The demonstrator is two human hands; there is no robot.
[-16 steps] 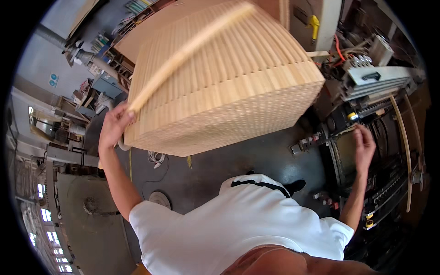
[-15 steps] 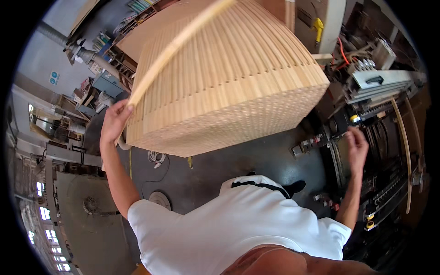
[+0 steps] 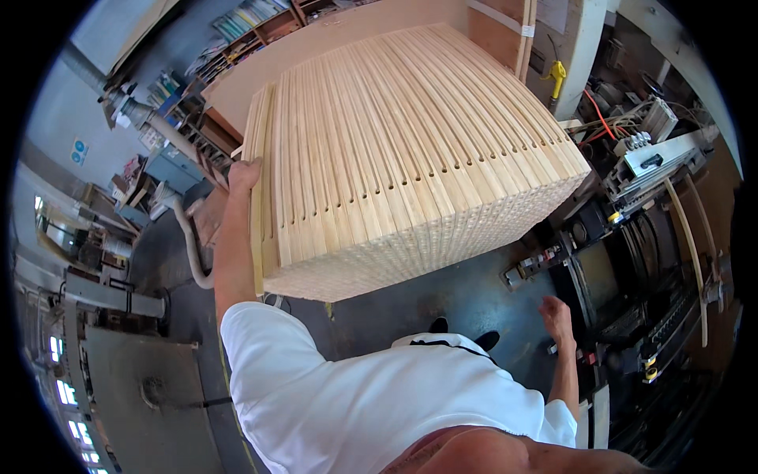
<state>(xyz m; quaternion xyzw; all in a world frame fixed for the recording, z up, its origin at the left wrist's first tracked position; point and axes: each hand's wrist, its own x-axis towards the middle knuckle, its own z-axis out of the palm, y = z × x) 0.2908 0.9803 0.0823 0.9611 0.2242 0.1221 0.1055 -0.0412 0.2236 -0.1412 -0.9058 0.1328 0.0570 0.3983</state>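
A big stack of pale wooden strips [image 3: 418, 134] stands in front of me. Small round holes run in a row near the strips' close ends. At the stack's left edge, my left hand [image 3: 244, 174] is closed around a long wooden strip [image 3: 257, 229], which lies along the outermost pieces; part of the grip is hidden behind the hand. My right hand [image 3: 557, 320] hangs over the floor on the right, apart from the stack, its fingers loosely bent and nothing visible in them.
A black machine with rails [image 3: 600, 268] stands close on my right, with thin curved strips [image 3: 693, 265] beside it. A yellow air gun [image 3: 557, 75] hangs by the post. At left are a flexible hose [image 3: 192, 245] and a large grey panel [image 3: 150, 403].
The strip in my left hand has come down from a slant above the stack to its left side. My right hand has dropped lower and moved left, away from the machine.
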